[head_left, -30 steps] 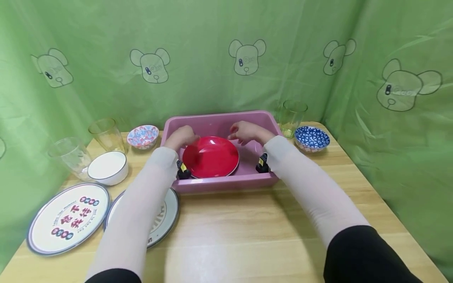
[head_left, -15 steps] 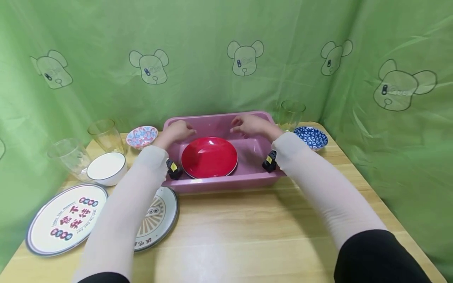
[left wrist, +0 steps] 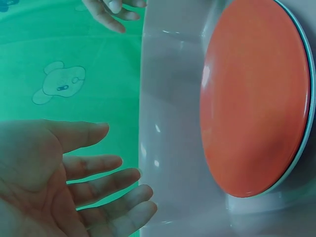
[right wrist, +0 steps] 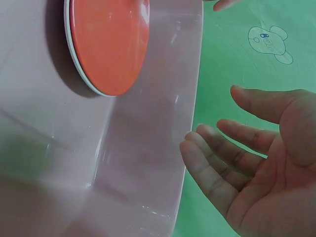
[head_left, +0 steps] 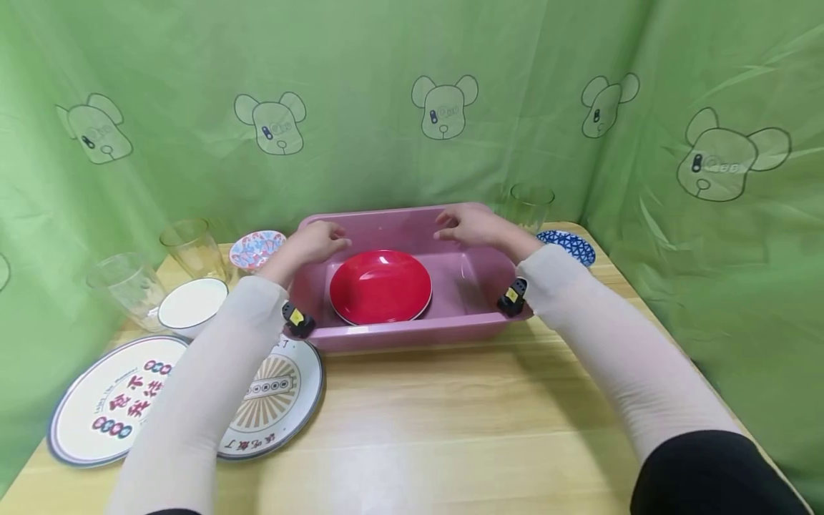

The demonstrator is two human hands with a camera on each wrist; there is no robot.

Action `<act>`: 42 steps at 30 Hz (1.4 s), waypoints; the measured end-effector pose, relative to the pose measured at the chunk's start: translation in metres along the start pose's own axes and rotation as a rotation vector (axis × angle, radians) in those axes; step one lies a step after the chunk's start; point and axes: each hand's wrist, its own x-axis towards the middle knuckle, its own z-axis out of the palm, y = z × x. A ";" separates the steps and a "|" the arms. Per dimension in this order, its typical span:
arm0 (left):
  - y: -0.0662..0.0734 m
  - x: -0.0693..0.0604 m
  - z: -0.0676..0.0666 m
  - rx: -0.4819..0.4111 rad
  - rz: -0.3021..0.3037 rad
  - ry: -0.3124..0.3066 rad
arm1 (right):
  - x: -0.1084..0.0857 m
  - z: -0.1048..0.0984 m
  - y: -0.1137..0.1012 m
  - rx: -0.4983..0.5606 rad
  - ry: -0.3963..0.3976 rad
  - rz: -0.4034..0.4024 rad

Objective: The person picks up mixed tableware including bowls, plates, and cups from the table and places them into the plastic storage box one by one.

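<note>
Plate (head_left: pixel 380 287) lies below left grip (head_left: pixel 317 241) and right grip (head_left: pixel 475 226).

Head view: bright, diffuse illumination, apparently from above. Glare pools on the bench (head_left: pixel 386 468) at bottom centre; a smaller highlight sits on the red plate (head_left: pixel 380 290), and a short glint marks the front rim of the pink tub (head_left: pixel 412 331). A soft shadow lies on the bench beneath the right sleeve (head_left: pixel 618 350). The green curtain (head_left: pixel 360 107) is palest toward the left edge, darker at lower right. The clear glass (head_left: pixel 129 290) at far left leans outward, consistent with wide-angle stretch; its outline is faint. Fine lettering on the curtain is soft.

Wrist views: dimmer. Both render the plate orange; the left leans teal, the right greyish. The left hand's fingers (left wrist: pixel 106 189) are underlit; a shadow patch darkens the plate's lower part. Small specular spots dot the tub wall.
</note>
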 end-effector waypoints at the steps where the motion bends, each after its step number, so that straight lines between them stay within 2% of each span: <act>1: 0.000 -0.002 0.000 -0.009 0.002 0.005 | -0.001 0.000 0.001 0.007 0.006 -0.009; 5: -0.003 -0.009 -0.002 -0.027 0.009 0.029 | -0.008 -0.002 0.007 0.068 0.016 -0.032; 9: -0.006 -0.018 -0.003 -0.042 0.020 0.048 | -0.018 -0.005 0.011 0.110 0.015 -0.010; 15: -0.010 -0.032 -0.002 -0.089 0.035 0.043 | -0.031 -0.011 0.020 0.063 0.037 0.035; 23: -0.019 -0.051 0.003 -0.147 0.049 0.053 | -0.047 -0.016 0.034 -0.010 0.090 0.021; 30: -0.030 -0.070 0.003 -0.194 0.068 0.100 | -0.064 -0.016 0.045 0.067 0.102 0.060; 36: -0.042 -0.090 0.003 -0.241 0.034 0.131 | -0.075 -0.009 0.065 0.111 0.116 0.106; 42: -0.055 -0.108 0.005 -0.345 -0.016 0.152 | -0.081 0.002 0.085 0.116 0.157 0.097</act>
